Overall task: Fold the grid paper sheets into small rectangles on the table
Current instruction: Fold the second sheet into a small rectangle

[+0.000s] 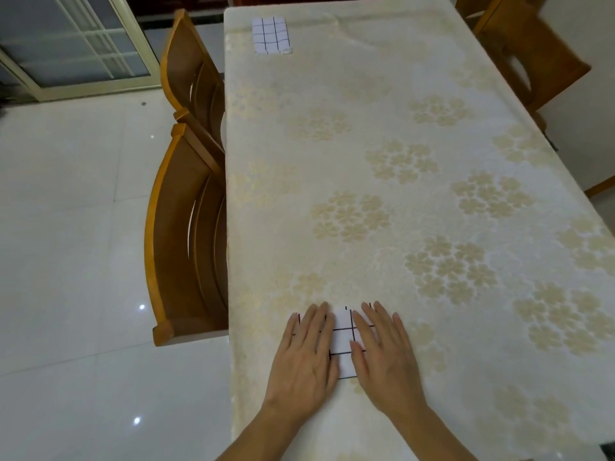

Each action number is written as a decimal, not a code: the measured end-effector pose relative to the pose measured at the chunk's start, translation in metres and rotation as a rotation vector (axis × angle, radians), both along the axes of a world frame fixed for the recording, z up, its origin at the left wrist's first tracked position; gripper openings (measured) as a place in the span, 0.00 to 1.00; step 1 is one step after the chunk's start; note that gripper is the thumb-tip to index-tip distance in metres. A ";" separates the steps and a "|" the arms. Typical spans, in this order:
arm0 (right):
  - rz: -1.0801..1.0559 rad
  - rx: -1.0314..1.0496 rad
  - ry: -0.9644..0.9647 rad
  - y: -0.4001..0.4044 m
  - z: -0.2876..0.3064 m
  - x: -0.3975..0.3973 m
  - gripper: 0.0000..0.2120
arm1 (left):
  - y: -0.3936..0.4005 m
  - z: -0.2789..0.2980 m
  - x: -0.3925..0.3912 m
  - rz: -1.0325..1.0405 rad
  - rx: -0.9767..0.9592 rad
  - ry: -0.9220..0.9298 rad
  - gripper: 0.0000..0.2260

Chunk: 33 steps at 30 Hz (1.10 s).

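While both hands lie flat on it, the grid paper sheet (344,341) sits close to the near end of the table (382,134), right in front of the person. Going from left to right, first come two wooden chairs (186,234) pushed up to the table's left edge. The paper is not far from that edge, so there is little room on that side.

Next is the left hand (307,354). Its fingers are straight and spread, and it presses down on the left part of the paper. It holds nothing. Only a strip of the paper shows in the middle, between the two hands. That strip runs longer away from the person than across, but I cannot tell the long way of the whole sheet, since the hands hide its sides.

Then comes the right hand (382,351). It is flat too, with straight fingers, pressing the right part of the paper. Both hands are just as near to the paper.

To the right, and ahead, the flowered cloth gives lots of open room to slide or turn the paper. I think the hands are flattening a fold now.

Far off, near the back left corner, a folded grid paper (271,36) lies by itself, well apart from the hands.
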State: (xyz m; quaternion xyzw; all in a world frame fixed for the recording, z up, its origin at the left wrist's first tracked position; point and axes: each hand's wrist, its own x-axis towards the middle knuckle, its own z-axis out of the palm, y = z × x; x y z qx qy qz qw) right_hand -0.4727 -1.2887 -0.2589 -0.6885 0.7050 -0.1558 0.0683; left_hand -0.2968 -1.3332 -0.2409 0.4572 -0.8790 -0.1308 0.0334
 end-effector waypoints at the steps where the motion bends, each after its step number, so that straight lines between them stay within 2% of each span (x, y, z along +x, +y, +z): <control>1: 0.016 0.046 0.016 0.003 -0.003 0.001 0.24 | 0.003 -0.004 -0.001 -0.003 0.010 -0.007 0.27; 7: 0.043 0.195 0.106 -0.008 -0.017 -0.002 0.30 | 0.008 -0.018 0.000 0.089 0.065 -0.071 0.30; 24: 0.107 0.274 0.212 -0.011 -0.017 -0.005 0.37 | 0.012 -0.032 0.004 0.128 0.041 -0.126 0.33; 28: 0.091 0.262 0.190 -0.014 -0.010 -0.002 0.35 | 0.009 -0.025 0.007 0.114 0.035 -0.082 0.29; 33: 0.240 0.222 0.159 -0.020 -0.007 0.006 0.29 | -0.002 -0.026 -0.001 0.065 0.025 -0.092 0.28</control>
